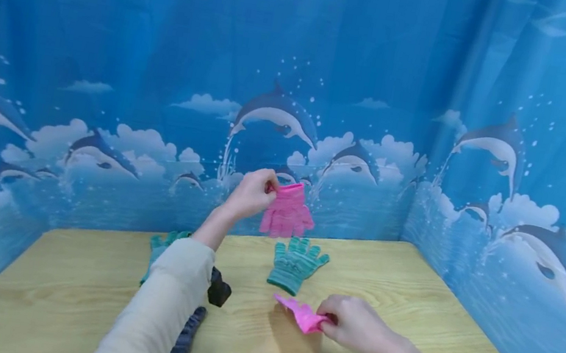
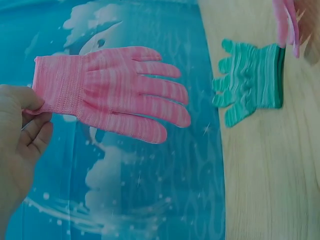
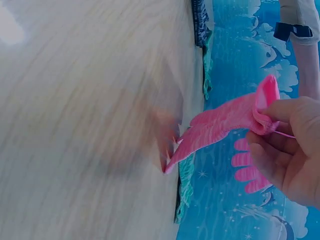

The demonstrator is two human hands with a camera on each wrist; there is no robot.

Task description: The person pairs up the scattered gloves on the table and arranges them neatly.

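My left hand (image 1: 254,193) pinches a pink striped knit glove (image 1: 288,211) by its cuff and holds it up off the table at the far side. In the left wrist view that glove (image 2: 110,92) hangs flat with its fingers spread away from the hand. Lower and to the right, my right hand (image 1: 355,324) pinches a second pink glove (image 3: 220,122) by the cuff, its fingers slanting down toward the tabletop. Between the two hands a green striped glove (image 1: 297,265) lies on the table, fingers pointing to the back.
Another green glove (image 1: 158,247) lies at the back left, partly behind the left forearm. A dark knit glove (image 1: 183,343) rests nearer, also partly covered. The wooden table (image 1: 407,301) meets blue dolphin-print curtains (image 1: 364,47) at the back and sides.
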